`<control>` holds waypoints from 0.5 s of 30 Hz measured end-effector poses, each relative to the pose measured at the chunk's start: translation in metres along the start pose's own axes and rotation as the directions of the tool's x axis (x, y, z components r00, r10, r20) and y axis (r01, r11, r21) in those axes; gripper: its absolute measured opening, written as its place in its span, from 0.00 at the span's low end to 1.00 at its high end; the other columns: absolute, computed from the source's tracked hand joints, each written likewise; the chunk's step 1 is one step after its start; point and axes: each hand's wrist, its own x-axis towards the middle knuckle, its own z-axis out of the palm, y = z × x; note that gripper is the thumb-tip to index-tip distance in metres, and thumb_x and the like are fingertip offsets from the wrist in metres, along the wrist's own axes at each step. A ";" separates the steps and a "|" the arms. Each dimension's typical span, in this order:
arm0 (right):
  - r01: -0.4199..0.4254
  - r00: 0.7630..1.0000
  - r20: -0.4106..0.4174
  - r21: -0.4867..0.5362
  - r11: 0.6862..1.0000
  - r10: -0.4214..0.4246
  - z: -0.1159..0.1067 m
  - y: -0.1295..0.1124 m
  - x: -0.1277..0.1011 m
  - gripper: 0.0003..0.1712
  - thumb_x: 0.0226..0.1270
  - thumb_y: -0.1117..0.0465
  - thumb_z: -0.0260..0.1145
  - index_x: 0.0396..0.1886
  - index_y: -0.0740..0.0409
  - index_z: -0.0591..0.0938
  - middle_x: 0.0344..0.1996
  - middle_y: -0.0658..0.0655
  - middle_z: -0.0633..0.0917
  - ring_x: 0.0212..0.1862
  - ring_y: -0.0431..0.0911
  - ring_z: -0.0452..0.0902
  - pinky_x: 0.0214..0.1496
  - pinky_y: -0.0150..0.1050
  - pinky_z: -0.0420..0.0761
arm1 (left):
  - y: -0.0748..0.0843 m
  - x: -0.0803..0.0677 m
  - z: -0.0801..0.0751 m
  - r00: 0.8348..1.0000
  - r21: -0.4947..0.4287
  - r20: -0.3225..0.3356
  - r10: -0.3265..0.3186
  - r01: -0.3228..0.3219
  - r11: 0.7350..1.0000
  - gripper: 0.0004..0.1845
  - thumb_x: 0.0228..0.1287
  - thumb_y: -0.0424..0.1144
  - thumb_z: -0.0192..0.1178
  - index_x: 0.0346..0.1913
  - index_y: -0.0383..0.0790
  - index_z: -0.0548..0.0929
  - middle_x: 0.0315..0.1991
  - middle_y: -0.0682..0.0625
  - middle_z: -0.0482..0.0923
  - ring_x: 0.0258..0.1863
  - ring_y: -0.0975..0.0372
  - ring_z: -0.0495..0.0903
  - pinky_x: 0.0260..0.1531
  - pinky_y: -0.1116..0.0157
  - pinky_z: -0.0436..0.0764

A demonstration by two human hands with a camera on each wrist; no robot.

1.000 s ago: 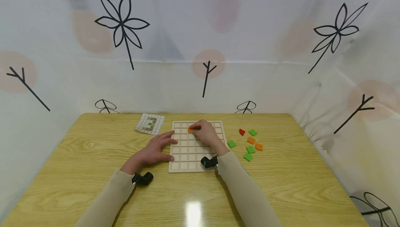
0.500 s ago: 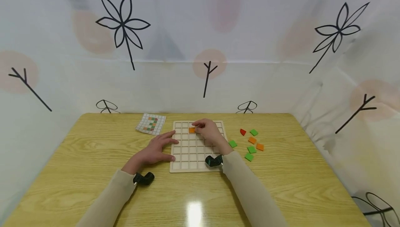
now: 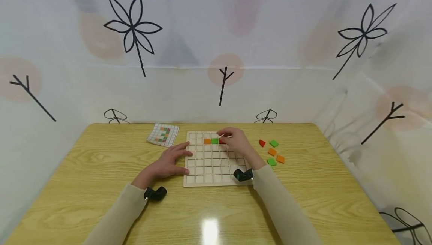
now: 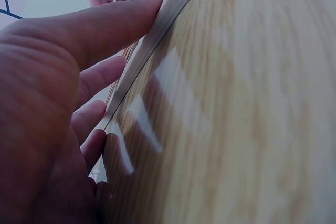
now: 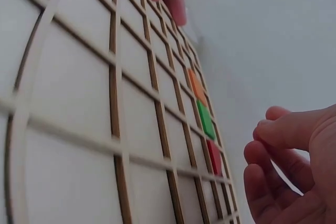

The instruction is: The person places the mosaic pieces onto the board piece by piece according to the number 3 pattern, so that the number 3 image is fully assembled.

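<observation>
A pale wooden grid board lies on the table. One row near its far side holds an orange square tile, a green square tile and a red tile, side by side in their cells. My right hand hovers over the red tile; in the right wrist view its thumb and fingertips stand apart from the board, with nothing visible between them. Spread along the board's left edge, my left hand rests with thumb and fingers touching the rim.
Left of the board lies a paper pattern card with a coloured grid. To the right are loose tiles: a red rounded one, green ones and orange ones. My right forearm covers some of that side.
My right hand has moved right along the row, off the orange tile, revealing the green and red tiles in their cells. The left hand stays at the board's edge.
</observation>
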 end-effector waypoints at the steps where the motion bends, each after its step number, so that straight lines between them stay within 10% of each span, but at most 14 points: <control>1: -0.001 1.000 -0.004 -0.008 1.000 0.001 -0.003 0.002 -0.002 0.14 0.72 0.64 0.64 0.54 0.58 0.85 0.51 0.54 0.84 0.53 0.51 0.79 0.49 0.47 0.80 | 0.000 0.000 0.000 1.000 0.001 0.000 -0.001 0.001 1.000 0.30 0.61 0.50 0.70 0.65 0.43 0.77 0.78 0.42 0.51 0.75 0.40 0.47 0.66 0.35 0.47; 15: 0.037 0.999 -0.005 -0.100 0.994 -0.037 -0.044 0.033 -0.045 0.12 0.71 0.67 0.64 0.51 0.62 0.86 0.48 0.59 0.84 0.48 0.55 0.81 0.48 0.48 0.82 | 0.000 -0.001 0.000 1.000 0.004 0.000 0.003 -0.003 1.000 0.31 0.61 0.51 0.69 0.65 0.43 0.77 0.78 0.42 0.51 0.76 0.41 0.47 0.66 0.34 0.46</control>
